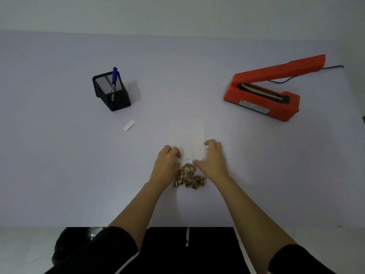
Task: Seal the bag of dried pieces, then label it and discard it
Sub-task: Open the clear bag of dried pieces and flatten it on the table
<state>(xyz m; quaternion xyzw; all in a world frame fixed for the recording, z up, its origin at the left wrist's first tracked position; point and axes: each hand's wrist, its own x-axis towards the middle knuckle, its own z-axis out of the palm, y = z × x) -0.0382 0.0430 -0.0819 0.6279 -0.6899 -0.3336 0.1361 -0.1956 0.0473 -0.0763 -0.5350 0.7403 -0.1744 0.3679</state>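
A clear plastic bag (188,139) lies flat in the middle of the table, its empty upper part pointing away from me. Brown dried pieces (189,176) bunch at its near end. My left hand (166,162) grips the bag's left edge, fingers curled. My right hand (212,160) rests on the bag's right edge, thumb pressed near the pieces. An orange heat sealer (264,93) stands at the right with its arm raised. A small white label (129,125) lies at the left. A blue marker (114,79) stands in a black mesh pen holder (111,93).
The sealer's black cord (308,73) trails off to the far right. A black bin bag (65,250) sits below the table's near edge at the left, by my lap. The table (59,155) is pale and wide.
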